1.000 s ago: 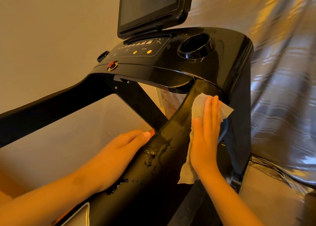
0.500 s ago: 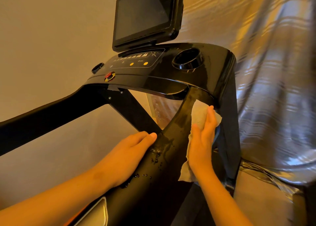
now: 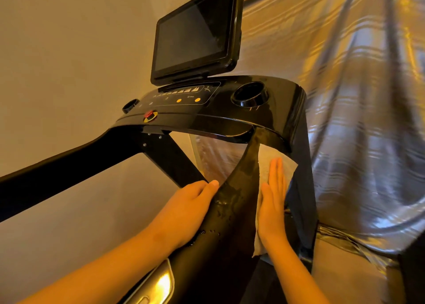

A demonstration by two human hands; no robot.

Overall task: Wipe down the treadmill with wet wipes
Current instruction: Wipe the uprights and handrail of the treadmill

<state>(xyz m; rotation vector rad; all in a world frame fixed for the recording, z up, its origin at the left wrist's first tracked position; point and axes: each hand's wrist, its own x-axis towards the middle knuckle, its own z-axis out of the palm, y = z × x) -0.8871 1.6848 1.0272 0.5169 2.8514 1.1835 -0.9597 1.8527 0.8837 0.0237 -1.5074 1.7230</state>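
Fingers [image 3: 276, 173] of my right hand [image 3: 272, 208] are straight and close together, and the flat palm presses the white wet wipe [image 3: 267, 160] against the outer side of the right handrail [image 3: 240, 184] of the treadmill [image 3: 232, 119], just under the console edge. The wipe hangs under the palm, and its lower corner shows below the wrist. My left hand [image 3: 184, 211] rests on the inner side of the same handrail with fingers [image 3: 208, 186] relaxed and nearly straight, holding nothing. Wet marks and small drops [image 3: 222, 206] are on the black rail between both hands. Above, I see the dark screen [image 3: 195, 32], a cup holder [image 3: 249, 95] and a red button [image 3: 150, 115]. A silver curtain [image 3: 358, 119] hangs at the right.
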